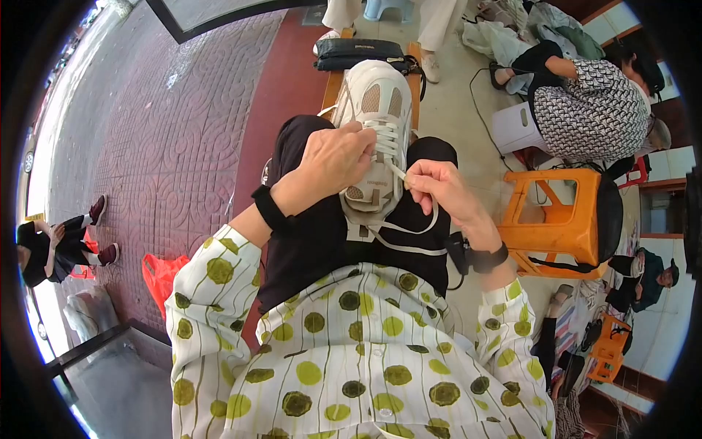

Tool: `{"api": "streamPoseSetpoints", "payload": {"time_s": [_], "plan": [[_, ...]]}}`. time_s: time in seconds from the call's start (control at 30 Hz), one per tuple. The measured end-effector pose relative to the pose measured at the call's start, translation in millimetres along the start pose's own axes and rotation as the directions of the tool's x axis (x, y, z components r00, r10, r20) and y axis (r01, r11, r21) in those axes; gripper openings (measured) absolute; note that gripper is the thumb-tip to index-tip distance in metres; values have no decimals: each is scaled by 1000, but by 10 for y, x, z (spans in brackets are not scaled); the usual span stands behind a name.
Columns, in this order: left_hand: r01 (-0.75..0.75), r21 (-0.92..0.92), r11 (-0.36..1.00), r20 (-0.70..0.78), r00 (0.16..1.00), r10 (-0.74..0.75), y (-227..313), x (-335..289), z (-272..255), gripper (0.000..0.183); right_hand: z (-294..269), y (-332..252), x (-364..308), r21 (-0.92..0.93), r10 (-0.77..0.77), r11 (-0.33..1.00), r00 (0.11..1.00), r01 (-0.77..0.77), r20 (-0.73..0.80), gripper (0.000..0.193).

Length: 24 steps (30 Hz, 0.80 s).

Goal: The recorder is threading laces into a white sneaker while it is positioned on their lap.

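A cream and beige sneaker [377, 77] rests between my knees, its toe pointing away from me. White shoelace [385, 140] crosses the upper in several rows. Against the left side of the lacing lies my left hand [333, 159], its fingers curled closed; whatever they grip is hidden beneath them. My right hand [443, 192], to the right of the tongue, pinches a length of lace between thumb and forefinger. That lace is stretched from the eyelets to my fingertips, and a loose loop hangs below toward the heel.
Beyond the toe, a black pouch [358, 53] lies on a wooden bench [333, 95]. An orange stool [556, 219] stands at right, near a seated person [585, 110] in a patterned top. At left are a red plastic bag [162, 278] and another seated person [62, 249].
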<state>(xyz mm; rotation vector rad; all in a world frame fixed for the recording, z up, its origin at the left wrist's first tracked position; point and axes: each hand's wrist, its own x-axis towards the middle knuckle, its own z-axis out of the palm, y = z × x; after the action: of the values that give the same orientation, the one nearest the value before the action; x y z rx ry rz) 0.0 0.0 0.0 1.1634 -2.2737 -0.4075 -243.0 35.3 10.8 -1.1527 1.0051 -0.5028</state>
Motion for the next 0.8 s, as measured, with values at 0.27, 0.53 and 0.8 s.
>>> {"api": "streamPoseSetpoints", "payload": {"time_s": [0.27, 0.53, 0.8], "plan": [[-23, 93, 995, 0, 1000, 23, 69, -47, -74, 4, 114, -53, -44, -223, -100, 973, 972, 51, -213, 18], [194, -289, 938, 372, 925, -76, -243, 238, -183, 11, 106, 57, -67, -322, -133, 945, 965, 56, -224, 21], [379, -449, 809, 559, 826, -77, -250, 275, -273, 14, 118, 73, -89, -284, -186, 952, 955, 117, -232, 23]]}}
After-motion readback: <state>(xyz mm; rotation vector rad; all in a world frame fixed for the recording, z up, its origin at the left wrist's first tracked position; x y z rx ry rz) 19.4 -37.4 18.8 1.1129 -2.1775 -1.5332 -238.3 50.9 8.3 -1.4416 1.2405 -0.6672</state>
